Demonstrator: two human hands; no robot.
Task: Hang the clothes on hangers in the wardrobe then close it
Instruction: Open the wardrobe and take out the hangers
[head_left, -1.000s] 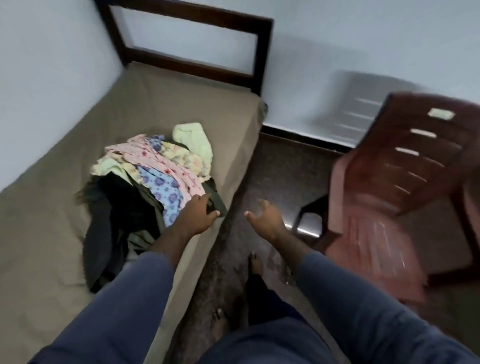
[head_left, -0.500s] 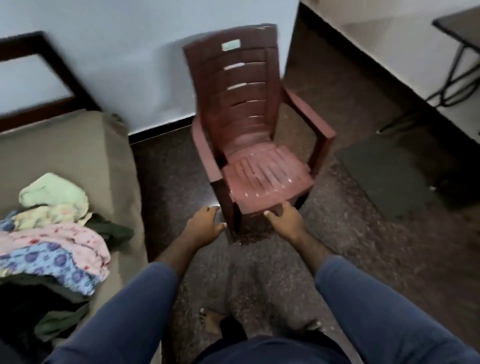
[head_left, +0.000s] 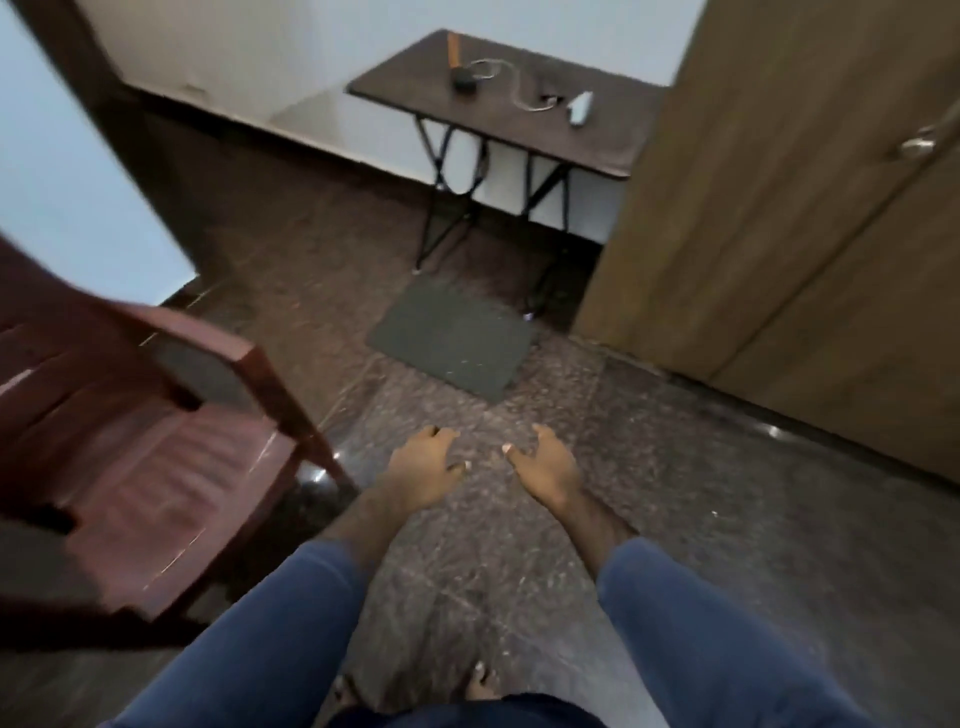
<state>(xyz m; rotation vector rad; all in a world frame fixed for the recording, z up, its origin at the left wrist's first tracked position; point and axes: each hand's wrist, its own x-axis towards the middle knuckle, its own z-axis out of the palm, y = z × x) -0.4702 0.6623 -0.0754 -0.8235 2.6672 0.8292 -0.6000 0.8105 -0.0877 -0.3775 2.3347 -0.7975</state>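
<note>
A brown wooden wardrobe fills the right side, its doors closed, with a metal handle near the top right. My left hand and my right hand hang side by side over the dark floor, fingers loosely curled, holding nothing. Both are well short of the wardrobe. No clothes and no hangers are in view.
A dark red plastic chair stands close at the left. A small dark folding table with a cable and small items on it stands against the far wall. A grey mat lies on the floor before it.
The view has swung right, from the bed with the clothes pile past the chair to the wardrobe. My left hand left the clothes; both hands stayed empty.
</note>
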